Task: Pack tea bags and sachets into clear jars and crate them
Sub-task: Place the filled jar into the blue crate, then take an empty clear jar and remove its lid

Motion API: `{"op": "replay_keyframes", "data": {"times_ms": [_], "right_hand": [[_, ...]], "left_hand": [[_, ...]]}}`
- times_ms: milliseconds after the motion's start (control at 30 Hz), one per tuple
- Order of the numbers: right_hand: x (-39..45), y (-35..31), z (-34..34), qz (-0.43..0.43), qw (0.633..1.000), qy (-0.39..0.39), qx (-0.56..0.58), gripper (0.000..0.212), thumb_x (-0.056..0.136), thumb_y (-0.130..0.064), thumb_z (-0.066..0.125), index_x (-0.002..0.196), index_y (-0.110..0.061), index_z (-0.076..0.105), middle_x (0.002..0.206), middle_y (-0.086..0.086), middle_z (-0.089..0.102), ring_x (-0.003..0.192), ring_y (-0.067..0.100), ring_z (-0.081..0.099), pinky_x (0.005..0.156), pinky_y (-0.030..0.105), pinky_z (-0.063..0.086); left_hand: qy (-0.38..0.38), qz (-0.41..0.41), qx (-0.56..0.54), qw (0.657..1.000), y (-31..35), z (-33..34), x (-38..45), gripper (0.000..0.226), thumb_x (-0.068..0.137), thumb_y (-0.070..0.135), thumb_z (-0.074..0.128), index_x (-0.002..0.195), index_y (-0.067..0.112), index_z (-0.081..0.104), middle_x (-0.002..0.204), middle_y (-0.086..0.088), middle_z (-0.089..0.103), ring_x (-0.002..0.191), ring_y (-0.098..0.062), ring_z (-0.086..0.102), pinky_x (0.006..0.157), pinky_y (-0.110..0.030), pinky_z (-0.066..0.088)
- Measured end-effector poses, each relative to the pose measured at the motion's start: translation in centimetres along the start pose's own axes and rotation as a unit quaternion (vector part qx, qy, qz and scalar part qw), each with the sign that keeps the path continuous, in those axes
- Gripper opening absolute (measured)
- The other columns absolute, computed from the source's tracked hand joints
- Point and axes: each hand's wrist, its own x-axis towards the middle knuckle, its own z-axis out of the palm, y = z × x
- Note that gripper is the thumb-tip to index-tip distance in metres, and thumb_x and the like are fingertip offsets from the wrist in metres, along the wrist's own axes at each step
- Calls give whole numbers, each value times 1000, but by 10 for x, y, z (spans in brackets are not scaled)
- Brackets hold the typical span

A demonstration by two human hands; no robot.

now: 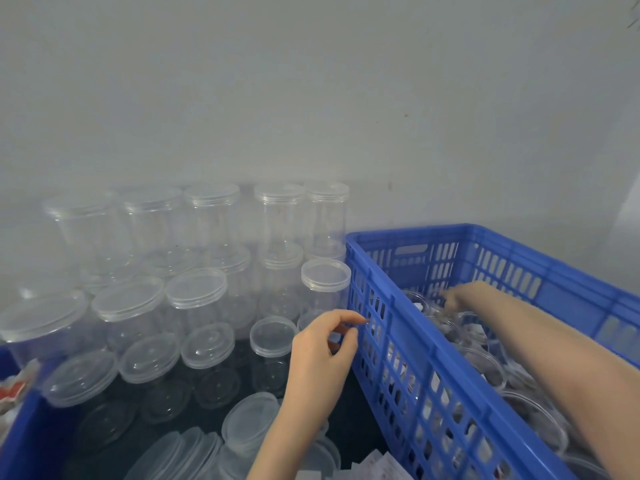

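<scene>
Both hands are busy crating: right hand (460, 299) reaches among filled jars (485, 368) inside the blue crate (398, 341), grip unclear; left hand (322, 355) hovers loosely curled, empty, beside its wall. Next likely fetching a lidded empty jar (273, 336)

A plain pale grey wall (311, 98) fills the whole upper half of the frame. It carries a few small dark specks right of centre, one (406, 115) higher up and another (390, 185) lower, near where the wall meets the counter. A dark green sliver (634, 22) pokes in at the upper right corner, too small to identify.
</scene>
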Motion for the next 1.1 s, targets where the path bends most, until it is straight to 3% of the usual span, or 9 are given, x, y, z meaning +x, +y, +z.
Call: {"op": "replay_keyframes", "data": {"times_ms": [100, 200, 267, 367, 467, 633, 767, 900, 1100], "right_hand": [[-23, -9, -28, -34, 998, 23, -40, 23, 98, -21, 45, 111, -13, 62, 111, 8, 60, 96, 22, 59, 84, 31, 42], [-49, -15, -58, -69, 990, 119, 6, 32, 99, -19, 43, 124, -8, 60, 130, 13, 59, 115, 28, 59, 91, 31, 44], [-69, -20, -79, -110, 977, 179, 45, 28, 99, -15, 43, 114, -2, 63, 127, 19, 61, 109, 31, 61, 91, 34, 49], [-106, -31, -103, -157, 943, 279, 97, 26, 94, -8, 47, 104, 1, 69, 113, 22, 68, 93, 31, 63, 88, 36, 52], [-153, -56, -114, -198, 880, 376, 214, 34, 95, -9, 46, 120, -2, 68, 123, 19, 67, 109, 35, 64, 99, 43, 50], [-206, -130, -87, -262, 807, 336, 409, 51, 92, -15, 59, 138, 4, 46, 139, 21, 52, 113, 33, 57, 95, 38, 44], [-200, -175, -45, -179, 771, 296, 534, 72, 88, -22, 69, 143, 6, 31, 146, 23, 33, 138, 37, 35, 109, 36, 31], [-181, -197, -2, -118, 746, 317, 574, 96, 86, -32, 76, 151, 7, 17, 153, 24, 25, 143, 38, 28, 113, 40, 28], [-167, -216, 26, -108, 718, 345, 595, 104, 82, -32, 81, 154, 0, 13, 157, 21, 28, 144, 36, 33, 109, 44, 37]], "left_hand": [[13, 2, 5, 1000, 4, -11, -6, 28, 90, 8, 59, 86, 34, 68, 79, 12, 64, 51, 0, 48, 54, -9, 38], [42, 2, 13, 999, 10, -26, -14, 27, 90, 8, 59, 86, 33, 69, 78, 12, 65, 59, -11, 53, 55, -12, 41], [56, -2, 15, 998, 14, -37, -20, 27, 89, 8, 59, 85, 32, 69, 82, 16, 65, 64, -16, 55, 55, -14, 42], [73, -10, 14, 997, 19, -50, -34, 26, 89, 7, 60, 86, 31, 70, 76, 12, 65, 59, -12, 53, 54, -12, 42], [88, -16, 21, 996, 23, -64, -49, 27, 90, 7, 60, 86, 31, 70, 79, 13, 67, 62, 0, 54, 60, -11, 42], [110, -27, 24, 993, 26, -81, -74, 32, 91, 6, 59, 84, 36, 66, 81, 25, 67, 73, 3, 59, 66, -10, 45], [117, -42, 29, 992, 26, -86, -90, 29, 92, 8, 58, 86, 35, 68, 79, 20, 67, 69, -4, 59, 63, -16, 47], [109, -42, 50, 992, 24, -89, -107, 28, 91, 7, 58, 88, 33, 67, 82, 19, 68, 79, 4, 61, 65, -10, 45], [115, -61, 55, 990, 12, -94, -119, 29, 90, 5, 59, 86, 32, 68, 84, 20, 69, 79, 3, 62, 67, -9, 45]]}}
